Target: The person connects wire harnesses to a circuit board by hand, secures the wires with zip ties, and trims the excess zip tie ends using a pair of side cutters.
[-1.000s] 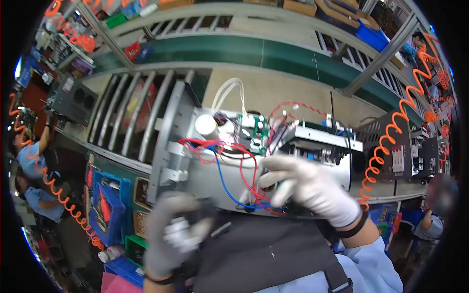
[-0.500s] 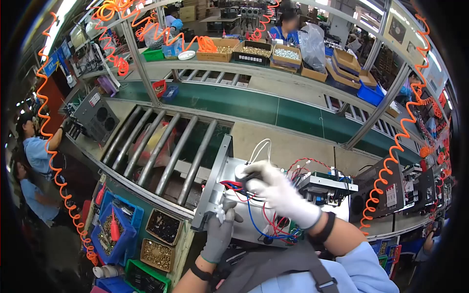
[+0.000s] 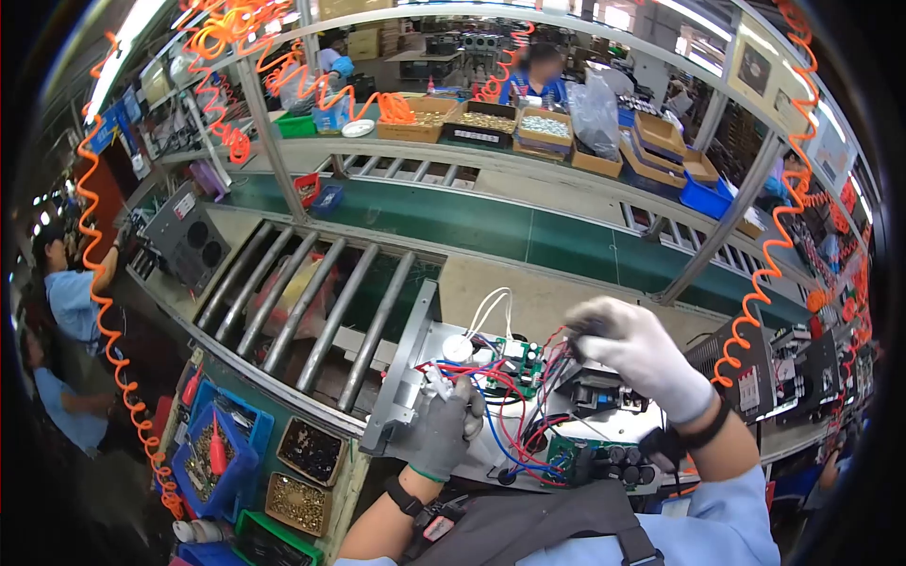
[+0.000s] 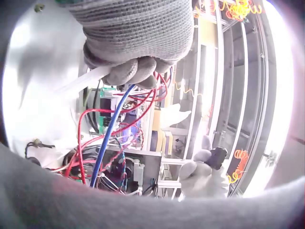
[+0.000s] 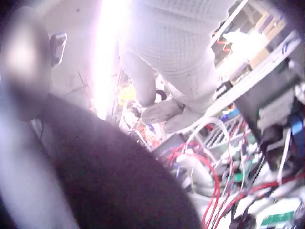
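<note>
An open metal chassis (image 3: 491, 464) lies in front of me. It carries green circuit boards (image 3: 521, 363), a white cylinder (image 3: 458, 349) and loose red and blue wires (image 3: 486, 415). My left hand (image 3: 436, 439), in a grey glove, is over the chassis's left end beside the upright metal end plate (image 3: 401, 377). Its curled fingers hold small white plastic pieces (image 3: 436, 383); a white strip (image 4: 86, 80) sticks out from them in the left wrist view. Raised above the chassis's right part, my white-gloved right hand (image 3: 646, 358) pinches a small black part (image 4: 218, 157), whose kind is unclear.
Metal rollers (image 3: 321, 316) run to the left, with a green conveyor belt (image 3: 491, 226) beyond. Boxes of screws (image 3: 300, 500) and a blue bin (image 3: 212, 462) stand at lower left. An orange coiled hose (image 3: 760, 302) hangs at right, before another grey cabinet (image 3: 746, 363).
My right hand has moved from the white cylinder to the right, still holding the black part. The left hand has come a little rightward with the white pieces. My view has tilted up since the first frame.
</note>
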{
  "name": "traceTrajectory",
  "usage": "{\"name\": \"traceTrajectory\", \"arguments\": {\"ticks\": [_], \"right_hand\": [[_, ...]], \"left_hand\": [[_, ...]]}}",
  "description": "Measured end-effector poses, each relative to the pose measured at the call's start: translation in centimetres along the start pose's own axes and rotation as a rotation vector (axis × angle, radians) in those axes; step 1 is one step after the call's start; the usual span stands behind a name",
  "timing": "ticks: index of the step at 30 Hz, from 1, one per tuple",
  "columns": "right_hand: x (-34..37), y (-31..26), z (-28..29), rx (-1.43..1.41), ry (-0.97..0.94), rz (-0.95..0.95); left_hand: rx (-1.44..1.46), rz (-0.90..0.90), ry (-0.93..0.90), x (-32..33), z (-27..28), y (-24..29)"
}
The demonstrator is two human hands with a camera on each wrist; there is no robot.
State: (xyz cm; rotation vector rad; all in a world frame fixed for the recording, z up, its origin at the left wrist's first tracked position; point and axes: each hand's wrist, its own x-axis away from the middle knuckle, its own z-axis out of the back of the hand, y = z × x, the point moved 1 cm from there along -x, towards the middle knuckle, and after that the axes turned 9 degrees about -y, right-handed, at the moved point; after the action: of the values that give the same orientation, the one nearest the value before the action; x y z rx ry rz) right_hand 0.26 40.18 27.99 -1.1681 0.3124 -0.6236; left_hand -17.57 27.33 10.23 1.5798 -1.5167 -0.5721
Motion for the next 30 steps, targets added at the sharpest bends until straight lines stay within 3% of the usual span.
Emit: {"name": "traceTrajectory", "arguments": {"ticks": [1, 2, 4, 6, 7, 8, 10, 11, 12, 14, 15, 16, 17, 18, 19, 20, 21, 22, 23, 24, 26, 27, 28, 30], "right_hand": [[-1.8, 0.4, -0.3, -0.013, -0.088, 0.019], [-3.9, 0.8, -1.1, 0.194, -0.120, 0.104], [-8.7, 3.7, -4.0, 0.344, -0.175, 0.060], [-11.7, 7.1, -7.1, 0.464, -0.230, 0.023], [-12.4, 7.7, -8.5, 0.507, -0.246, -0.066], [-13.0, 8.1, -9.6, 0.544, -0.269, -0.154], [-13.2, 8.7, -10.4, 0.409, -0.205, -0.110], [-13.0, 8.6, -10.1, 0.373, -0.296, -0.121], [-12.8, 8.5, -9.9, 0.413, -0.309, -0.097], [-12.4, 7.8, -10.1, 0.423, -0.251, -0.126], [-12.0, 7.1, -9.8, 0.497, -0.335, -0.131], [-11.4, 6.4, -9.2, 0.570, -0.423, -0.127], [-11.3, 7.2, -9.4, 0.631, -0.436, 0.009], [-10.6, 7.9, -9.1, 0.595, -0.435, -0.082], [-11.5, 11.1, -9.3, 0.848, -0.559, 0.448], [-11.4, 10.4, -9.3, 0.893, -0.563, 0.558], [-11.3, 9.9, -9.3, 0.692, -0.548, 0.353], [-10.5, 8.3, -9.3, 0.488, -0.532, 0.146], [-10.0, 7.0, -9.1, 0.521, -0.539, 0.247], [-10.2, 7.0, -9.3, 0.518, -0.541, 0.257], [-10.6, 8.0, -9.9, 0.237, -0.594, -0.093], [-11.2, 10.6, -10.7, -0.371, -0.553, -0.281], [-11.2, 9.9, -10.0, 0.167, -0.556, 0.127], [-10.5, 9.2, -10.1, -0.460, -0.470, -0.347]], "left_hand": [[0.018, -0.010, 0.005, -0.4, 0.0, -0.5], [0.038, -0.018, 0.011, -0.6, -0.2, -0.8], [-0.020, -0.038, 0.013, -0.1, -1.1, -0.5], [-0.171, -0.065, 0.139, 0.1, -1.9, 0.0], [-0.220, -0.091, 0.076, 0.2, -1.3, -0.2], [-0.252, -0.104, 0.070, 0.4, -1.3, -0.3], [-0.540, -0.307, 0.138, -0.2, -0.3, -1.6], [-0.426, -0.197, 0.139, 0.2, -0.7, -0.9], [-0.644, -0.332, 0.128, -0.1, 0.1, -1.7], [-0.579, -0.264, 0.092, 0.4, -0.6, -0.6], [-0.590, -0.272, 0.105, 0.6, -0.3, -0.5], [-0.733, -0.317, 0.060, 1.1, 0.1, -0.6], [-0.879, -0.361, 0.019, 1.7, 0.6, -0.6], [-0.854, -0.329, -0.026, 2.4, 1.3, -0.5], [-0.854, -0.349, 0.055, 3.0, 1.8, -0.3], [-0.851, -0.366, 0.132, 3.6, 2.1, 0.0], [-0.863, -0.374, 0.145, 3.6, 2.2, 0.1], [-0.884, -0.434, 0.271, 3.5, 2.3, -0.1], [-0.899, -0.492, 0.397, 3.3, 2.4, -0.4], [-0.954, -0.563, 0.369, 2.7, 2.6, -0.8], [-1.043, -0.396, 0.384, 2.0, 3.2, -1.1], [-1.043, -0.403, 0.385, 1.6, 3.3, -1.3], [-1.085, -0.467, 0.367, 1.3, 3.2, -1.6], [-1.123, -0.530, 0.350, 0.7, 2.8, -1.8]]}}
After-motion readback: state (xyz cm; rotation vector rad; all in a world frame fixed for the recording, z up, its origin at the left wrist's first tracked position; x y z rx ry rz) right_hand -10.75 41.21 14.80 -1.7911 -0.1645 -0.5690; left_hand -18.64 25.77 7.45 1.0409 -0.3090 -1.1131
